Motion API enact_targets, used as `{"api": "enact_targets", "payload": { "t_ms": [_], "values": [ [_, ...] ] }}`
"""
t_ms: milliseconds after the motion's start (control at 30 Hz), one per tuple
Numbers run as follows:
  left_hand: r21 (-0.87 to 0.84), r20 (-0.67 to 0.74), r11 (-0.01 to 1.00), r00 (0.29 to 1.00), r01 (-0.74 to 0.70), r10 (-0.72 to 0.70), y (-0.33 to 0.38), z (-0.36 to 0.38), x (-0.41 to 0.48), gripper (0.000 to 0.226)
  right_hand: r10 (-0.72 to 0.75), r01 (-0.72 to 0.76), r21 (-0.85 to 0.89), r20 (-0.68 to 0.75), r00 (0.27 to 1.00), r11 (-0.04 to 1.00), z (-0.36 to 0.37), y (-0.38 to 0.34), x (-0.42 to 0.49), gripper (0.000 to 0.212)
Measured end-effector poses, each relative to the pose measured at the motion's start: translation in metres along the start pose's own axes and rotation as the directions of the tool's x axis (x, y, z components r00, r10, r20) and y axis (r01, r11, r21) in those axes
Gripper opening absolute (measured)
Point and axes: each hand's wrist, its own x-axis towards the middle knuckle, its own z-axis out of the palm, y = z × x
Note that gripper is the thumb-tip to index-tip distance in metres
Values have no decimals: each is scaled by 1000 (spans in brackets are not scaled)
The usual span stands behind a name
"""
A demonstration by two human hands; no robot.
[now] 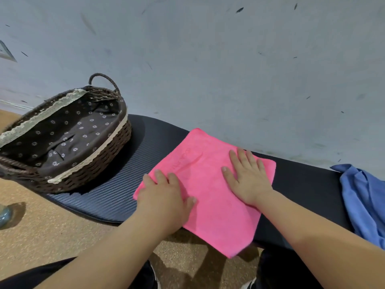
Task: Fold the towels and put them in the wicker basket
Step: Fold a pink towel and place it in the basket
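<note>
A pink towel (210, 205) lies flat and folded on a black ribbed mat (116, 184), its near corner hanging over the mat's front edge. My left hand (164, 197) presses flat on the towel's left edge. My right hand (248, 176) lies flat on its right half, fingers spread. A dark brown wicker basket (104, 163) with a flowered brown lining and lace trim stands on the mat to the left, with no towel inside. A crumpled blue towel (366, 201) lies at the mat's right end.
A pale scuffed wall (208, 59) rises right behind the mat. A tan cork-like floor (52, 226) spreads in front. A glassy object (4, 215) sits at the far left edge. My dark-clothed legs show at the bottom.
</note>
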Motion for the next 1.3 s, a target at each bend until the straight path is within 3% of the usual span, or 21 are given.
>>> {"api": "enact_targets", "payload": {
  "t_ms": [67, 167, 333, 400, 467, 500, 600, 667, 767, 900, 1000, 1133, 1300],
  "values": [
    [44, -27, 999, 1000, 9, -8, 9, -5, 4, 97, 92, -91, -28, 41, 995, 995, 0, -2, -7, 76],
    [81, -113, 992, 988, -98, 107, 34, -15, 3, 94, 195, -185, -93, 111, 974, 978, -9, 0, -23, 82],
    [39, 49, 975, 975, -219, 217, 75, 1, -6, 94, 400, -342, -234, 280, 873, 910, -41, 17, -55, 94],
    [72, 78, 974, 975, -214, 208, 79, 8, 1, 98, 457, -349, -329, 357, 815, 878, -59, 20, -71, 78],
    [104, 87, 967, 971, -233, 224, 79, 9, 11, 100, 396, -251, -355, 433, 810, 901, -68, 24, -86, 45],
    [136, 77, 960, 969, -245, 237, 79, 9, 17, 101, 375, -228, -348, 447, 813, 909, -67, 28, -93, 41],
    [214, 24, 938, 962, -272, 273, 75, 8, 33, 102, 351, -283, -247, 303, 886, 927, -56, 44, -110, 70],
    [151, 3, 936, 947, -318, 321, 72, 7, 46, 102, 175, -138, -188, 198, 965, 973, -47, 53, -113, 81],
    [73, -52, 920, 920, -384, 388, 70, 6, 62, 102, -26, 34, -27, 260, 965, 999, -34, 63, -112, 82],
    [93, -134, 916, 906, -391, 400, 80, 2, 65, 97, -59, 77, -36, 359, 932, 996, -12, 82, -106, 83],
    [159, -173, 853, 837, -497, 520, 97, -2, 48, 84, -26, 33, -18, 294, 956, 999, -2, 88, -100, 84],
    [88, -153, 720, 705, -688, 692, 101, 12, 26, 75, 49, -57, 30, 217, 975, 998, 1, 90, -87, 86],
    [30, -261, 681, 652, -732, 712, 79, 19, 18, 69, -23, 12, 194, 56, 998, 981, -6, 95, -87, 88]
  ]
}}
